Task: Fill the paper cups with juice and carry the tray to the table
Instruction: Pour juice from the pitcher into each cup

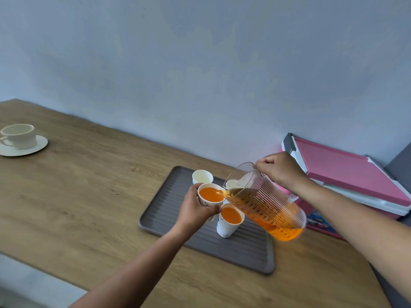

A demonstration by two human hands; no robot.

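The jug (266, 205), clasped by the right grip (280, 168), is tilted base near-right, spout left and down, over the cup (211, 195) clutched by the left grip (198, 210).

I see paper cups (230, 221) on the tray (169, 210), middle of the counter (89, 196); a teacup (20, 135) on its saucer (37, 146) far left, a lidded box (347, 174) right, against the wall (200, 63)

Our ribbed clear pitcher (269, 207) of orange juice (287, 234) is tilted, spout over the raised cup (210, 196), which we've got pretty full. The second full cup (229, 223) stands on the grey ribbed tray (160, 210), the empty cup (202, 177) sits at the back, and the fourth cup (231, 184) is half hidden behind the spout.
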